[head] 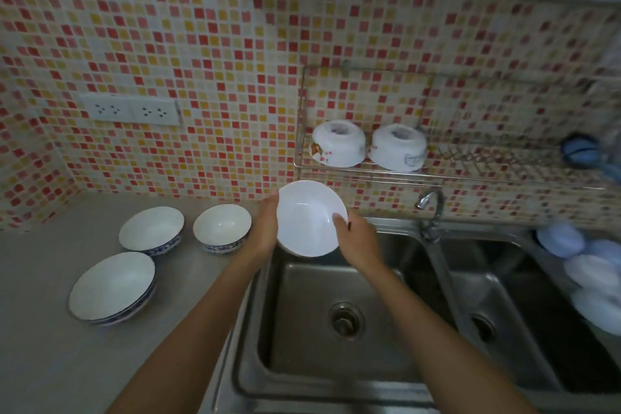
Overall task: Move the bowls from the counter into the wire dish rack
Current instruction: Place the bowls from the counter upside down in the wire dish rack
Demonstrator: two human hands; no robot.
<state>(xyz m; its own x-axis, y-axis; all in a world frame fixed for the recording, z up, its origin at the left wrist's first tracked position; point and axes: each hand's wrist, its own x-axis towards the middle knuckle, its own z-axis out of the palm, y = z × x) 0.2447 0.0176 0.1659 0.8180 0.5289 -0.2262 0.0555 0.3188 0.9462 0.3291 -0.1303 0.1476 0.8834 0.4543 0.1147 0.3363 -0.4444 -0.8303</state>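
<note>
So the person had a plain white bowl up in the air over the left sink basin, both hands on it. The left hand cupped the rim at 9 o'clock, and the right hand had its fingers hooked over the rim at about 4 o'clock, so both were clamped on that bowl.

Progress-wise, it looked roughly a third done. Two bowls already sat upside down at the left end of the wire rack on the wall, at 12 o'clock from the held one. Three blue-patterned bowls were left on the counter off at 9 o'clock.

The rack had plenty of free wire to the right of those two. The faucet stuck up just under the rack at 3 o'clock from the bowl, probably the one thing to dodge on the way up. Some blurry blue-white stuff sat at the far right, couldn't tell what.
</note>
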